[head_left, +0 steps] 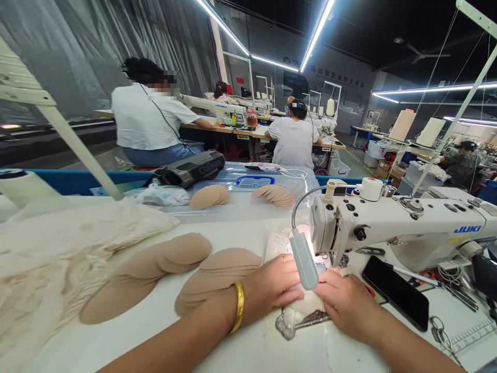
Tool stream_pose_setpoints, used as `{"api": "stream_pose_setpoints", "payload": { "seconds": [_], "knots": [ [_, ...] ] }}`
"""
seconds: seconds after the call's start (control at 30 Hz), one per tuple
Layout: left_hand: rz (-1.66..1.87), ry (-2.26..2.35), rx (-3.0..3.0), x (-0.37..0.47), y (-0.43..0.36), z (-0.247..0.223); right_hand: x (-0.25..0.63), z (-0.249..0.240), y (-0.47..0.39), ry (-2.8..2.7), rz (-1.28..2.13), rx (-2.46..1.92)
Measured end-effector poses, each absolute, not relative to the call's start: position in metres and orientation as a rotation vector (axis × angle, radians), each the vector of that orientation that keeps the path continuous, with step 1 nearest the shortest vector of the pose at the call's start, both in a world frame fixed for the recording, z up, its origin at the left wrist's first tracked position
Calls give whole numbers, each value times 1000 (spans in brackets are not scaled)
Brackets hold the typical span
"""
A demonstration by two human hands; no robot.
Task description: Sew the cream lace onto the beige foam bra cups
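Note:
A white sewing machine (pixel 407 228) stands at the right, with a grey clip-on lamp (pixel 305 261) bent down over its needle area. Under that light lies a cream piece of fabric (pixel 305 308) with a greyish lace edge. My left hand (pixel 277 282), wearing a ring and a gold bangle, holds the fabric from the left, its fingertips partly behind the lamp. From the right my right hand (pixel 345 300) grips the same fabric, thumb and fingers close together. Beige oval pads (pixel 229 272) lie fanned out left of my left hand. The needle itself is hidden.
More beige pads (pixel 147 269) and heaped cream lace fabric (pixel 77 264) cover the left. A clear plastic box lid (pixel 182 212) carries further pads. A black phone (pixel 396 290), scissors and small tools lie at the right. Co-workers sit at machines beyond.

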State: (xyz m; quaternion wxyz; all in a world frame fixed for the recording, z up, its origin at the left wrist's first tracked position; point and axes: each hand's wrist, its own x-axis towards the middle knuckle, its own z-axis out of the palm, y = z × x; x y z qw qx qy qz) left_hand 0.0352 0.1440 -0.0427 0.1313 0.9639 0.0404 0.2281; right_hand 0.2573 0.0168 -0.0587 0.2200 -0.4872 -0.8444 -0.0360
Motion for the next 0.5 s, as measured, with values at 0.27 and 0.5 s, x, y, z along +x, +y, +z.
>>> {"api": "stream_pose_setpoints", "payload": {
  "seconds": [0.27,0.5],
  "knots": [
    [567,66,2825,37,155,-42,256,-60,16,-2355,-126,-1406],
    [610,-28,2819,33,161,-48,254,-62,14,-2357,-171,-1441]
  ]
}}
